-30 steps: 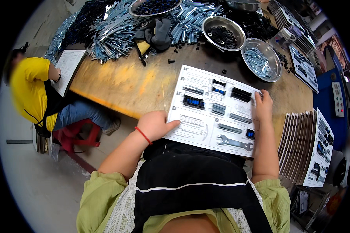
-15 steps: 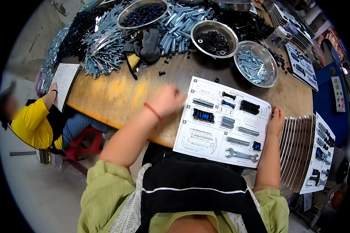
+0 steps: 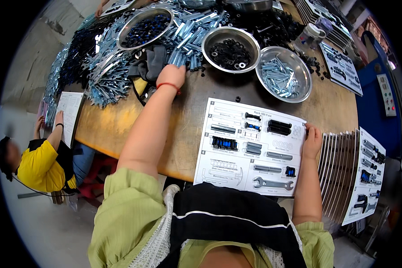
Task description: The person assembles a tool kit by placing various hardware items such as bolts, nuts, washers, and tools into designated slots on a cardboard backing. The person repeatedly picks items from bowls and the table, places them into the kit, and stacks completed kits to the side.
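My left hand (image 3: pixel 171 77), with a red cord at its wrist, reaches to the near edge of a heap of silvery metal tubes (image 3: pixel 185 38). Its fingertips are among the tubes and mostly hidden, so any grip does not show. My right hand (image 3: pixel 312 141) holds the right edge of a white card (image 3: pixel 198 165) between thumb and fingers. The card lies at the table's near edge, above my lap. Black bolts (image 3: pixel 279 127), bolts with blue bands (image 3: pixel 224 143), grey tubes (image 3: pixel 253 148) and an open-ended wrench (image 3: pixel 273 182) show in its outlined sections.
Steel bowls hold black washers (image 3: pixel 230 53), silvery pins (image 3: pixel 279 76) and blue-banded bolts (image 3: pixel 146 30). Wrenches (image 3: pixel 107 80) are heaped left, beside a dark glove (image 3: pixel 155 60). Stacked cards (image 3: pixel 339 174) stand right. A co-worker in yellow (image 3: pixel 42 165) sits left with another card (image 3: pixel 71 114).
My left hand has moved away from beside the card's left edge, up to the tube heap. My right hand still holds the card. The whole view has shifted slightly.
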The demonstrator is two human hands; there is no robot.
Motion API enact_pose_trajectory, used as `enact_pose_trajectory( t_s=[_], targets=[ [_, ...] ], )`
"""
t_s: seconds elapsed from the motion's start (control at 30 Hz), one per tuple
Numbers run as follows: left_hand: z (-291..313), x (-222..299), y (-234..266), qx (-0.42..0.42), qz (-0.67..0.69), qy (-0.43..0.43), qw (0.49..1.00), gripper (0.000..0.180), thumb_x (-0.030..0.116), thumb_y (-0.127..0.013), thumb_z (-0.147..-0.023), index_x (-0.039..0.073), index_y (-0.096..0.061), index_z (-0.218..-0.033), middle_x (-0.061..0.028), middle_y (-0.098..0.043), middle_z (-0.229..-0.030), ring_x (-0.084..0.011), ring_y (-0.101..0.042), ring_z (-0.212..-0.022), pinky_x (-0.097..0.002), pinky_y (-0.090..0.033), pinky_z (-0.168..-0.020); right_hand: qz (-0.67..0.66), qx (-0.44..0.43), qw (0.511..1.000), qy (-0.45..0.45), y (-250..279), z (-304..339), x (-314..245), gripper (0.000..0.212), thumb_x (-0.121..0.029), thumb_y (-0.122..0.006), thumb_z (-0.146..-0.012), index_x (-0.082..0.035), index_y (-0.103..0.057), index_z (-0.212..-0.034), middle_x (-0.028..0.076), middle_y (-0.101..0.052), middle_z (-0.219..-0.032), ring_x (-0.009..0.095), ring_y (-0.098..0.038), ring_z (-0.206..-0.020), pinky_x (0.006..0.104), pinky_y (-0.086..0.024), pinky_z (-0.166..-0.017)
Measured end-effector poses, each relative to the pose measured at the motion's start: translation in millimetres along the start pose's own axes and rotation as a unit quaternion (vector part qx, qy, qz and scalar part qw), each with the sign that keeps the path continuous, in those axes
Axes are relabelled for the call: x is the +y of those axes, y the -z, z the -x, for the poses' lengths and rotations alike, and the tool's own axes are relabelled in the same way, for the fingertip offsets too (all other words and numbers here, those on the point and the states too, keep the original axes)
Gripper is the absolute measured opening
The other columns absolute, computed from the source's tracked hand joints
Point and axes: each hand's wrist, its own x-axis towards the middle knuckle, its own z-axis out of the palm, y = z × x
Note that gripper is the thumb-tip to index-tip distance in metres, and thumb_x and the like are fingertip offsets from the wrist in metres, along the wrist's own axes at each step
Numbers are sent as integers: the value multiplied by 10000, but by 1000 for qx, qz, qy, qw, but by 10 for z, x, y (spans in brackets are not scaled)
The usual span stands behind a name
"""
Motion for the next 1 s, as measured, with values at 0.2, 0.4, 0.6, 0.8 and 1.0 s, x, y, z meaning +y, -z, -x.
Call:
enact_pose_trajectory(
  t_s=[0.2,0.4,0.6,0.8,1.0],
  targets=[
    [1053,72,-219,-114,177,-193,958,249,241,-621,-920,25,-703,-1015,-134,-684,-869,-280,-656,-821,-380,-507,-742,12,21,999,-21,10,-101,89,206,-103,-529,-979,32,-682,-952,59,-690,-912,112,-608,-850,248,-479,-798],
    [1389,271,-356,-162,30,-281,945,212,187,-706,-840,77,-717,-1021,-95,-664,-923,-268,-637,-843,-371,-512,-753,1,8,1000,10,-44,-67,109,192,-98,-544,-971,32,-683,-946,56,-694,-917,95,-602,-849,234,-475,-785],
    [1364,316,-431,-148,46,-287,945,151,147,-724,-819,56,-722,-939,-91,-648,-895,-251,-630,-790,-348,-510,-726,23,6,1000,-3,-32,-104,104,194,-104,-549,-966,33,-684,-936,55,-693,-925,104,-603,-853,244,-471,-789],
    [1312,323,-347,-160,62,-285,943,214,171,-727,-824,55,-716,-1003,-111,-662,-872,-255,-647,-794,-350,-519,-725,28,9,1000,3,8,-86,157,176,-100,-553,-967,24,-675,-946,62,-688,-954,122,-604,-894,252,-465,-845],
    [448,251,-76,9,16,-141,990,381,354,-685,-845,88,-703,-1117,-135,-717,-972,-304,-685,-891,-405,-544,-788,14,12,1000,-7,-10,-76,82,173,-92,-542,-973,25,-668,-956,65,-681,-981,125,-604,-912,255,-472,-848]
  ],
)
